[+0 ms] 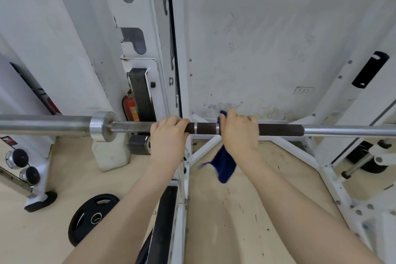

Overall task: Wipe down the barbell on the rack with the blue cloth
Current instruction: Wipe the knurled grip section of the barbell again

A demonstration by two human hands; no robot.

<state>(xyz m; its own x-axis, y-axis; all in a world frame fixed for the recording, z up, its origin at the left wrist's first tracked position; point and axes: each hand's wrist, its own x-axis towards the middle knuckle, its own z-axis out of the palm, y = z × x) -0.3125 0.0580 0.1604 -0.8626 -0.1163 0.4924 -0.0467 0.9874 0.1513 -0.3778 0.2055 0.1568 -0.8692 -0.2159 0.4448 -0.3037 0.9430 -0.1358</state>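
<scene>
Both hands sit on the barbell (205,128), which lies level across the white rack (334,178), its bare chrome sleeve and collar off to the left and a smooth silver stretch running out to the right; the right hand (240,133) curls over the dark knurled section with the blue cloth (224,166) wrapped under its palm, one corner poking up past the fingers and a loose tail hanging below the bar; the left hand (168,135) grips the shaft bare, just beside, fingers closed over the top, and seems to be steadying it. The wiping looks to be under way near the middle-left of the shaft, with the long right stretch and the sleeve likely yet to be covered. To do it well, the cloth should wrap fully round the bar so the underside gets cleaned too; firm pressure matters on the knurling, where grime lodges; twisting while sliding along would help; the dangling tail is best gathered in so it does not snag. Beyond, a black weight plate (90,218) lies on the pale floor (235,210) at lower left; a red fire extinguisher (129,105) stands behind the upright.
</scene>
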